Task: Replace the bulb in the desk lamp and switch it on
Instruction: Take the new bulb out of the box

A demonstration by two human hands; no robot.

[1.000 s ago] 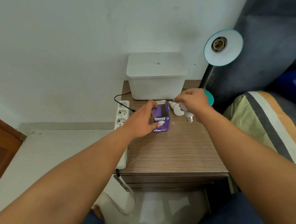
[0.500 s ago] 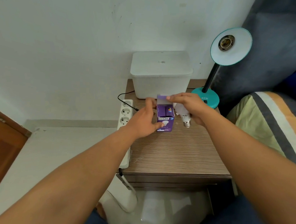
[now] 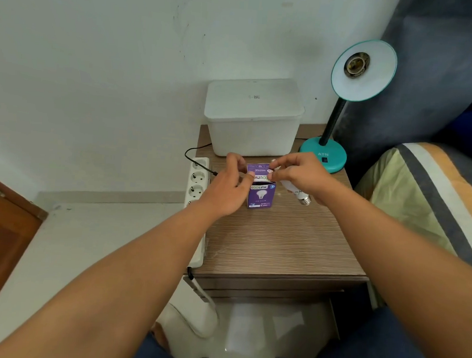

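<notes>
A purple bulb box (image 3: 261,196) stands upright on the wooden bedside table (image 3: 278,237), its top flap raised. My left hand (image 3: 226,188) grips the box's left side and flap. My right hand (image 3: 299,173) pinches the flap from the right while a white bulb (image 3: 298,193) lies tucked in its palm, screw cap pointing toward me. The teal desk lamp (image 3: 324,155) stands at the table's back right; its tilted shade (image 3: 364,70) shows a socket with no bulb in it.
A white lidded plastic bin (image 3: 253,115) sits against the wall at the table's back. A white power strip (image 3: 197,198) runs along the table's left edge with a black cord plugged in. A striped pillow (image 3: 429,198) and dark headboard lie to the right.
My right hand picked the loose white bulb off the table and came to the box top. Both hands lifted the top flap open. The box stayed in place.
</notes>
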